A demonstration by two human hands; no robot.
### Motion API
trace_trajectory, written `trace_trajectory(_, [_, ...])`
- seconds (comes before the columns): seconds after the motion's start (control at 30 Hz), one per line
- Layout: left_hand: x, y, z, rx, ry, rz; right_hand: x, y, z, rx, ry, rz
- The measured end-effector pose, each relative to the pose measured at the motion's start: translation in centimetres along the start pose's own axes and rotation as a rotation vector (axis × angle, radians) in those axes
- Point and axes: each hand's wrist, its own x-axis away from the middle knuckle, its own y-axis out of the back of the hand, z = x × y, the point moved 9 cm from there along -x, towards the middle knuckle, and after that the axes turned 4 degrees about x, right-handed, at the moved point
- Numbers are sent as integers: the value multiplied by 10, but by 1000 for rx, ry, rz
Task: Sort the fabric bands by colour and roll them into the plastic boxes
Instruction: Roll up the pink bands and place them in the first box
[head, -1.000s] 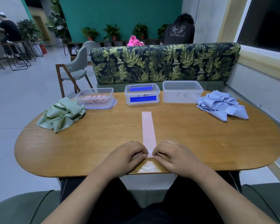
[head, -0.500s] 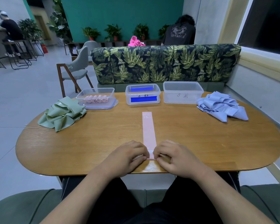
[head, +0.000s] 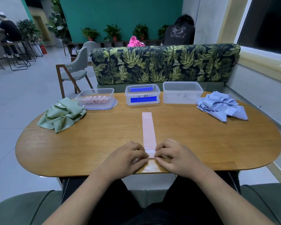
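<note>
Both our left hand and right hand pinch the near end of the long pink fabric band lying flat on the oval wooden counter, starting a roll that we think needs tight turns next.

An oval wooden worktop stands on a pale grey tiled floor. Behind it runs a sofa in a dark palm-leaf print, and beyond that a teal wall with a row of potted plants at its foot. A grey chair on wooden legs stands to the left, with black metal stools further off. On the right a dark window sits above a cream sill. A person in black stands behind the sofa, facing away.
</note>
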Motion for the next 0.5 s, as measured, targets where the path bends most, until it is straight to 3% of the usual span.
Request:
trace_trajectory(0.3, [1,-1,1,-84,48,-16,0,0,2,78,9,-37])
trace_trajectory(0.5, [2,-1,2,-89,64,-13,1,-7,6,96,114,16])
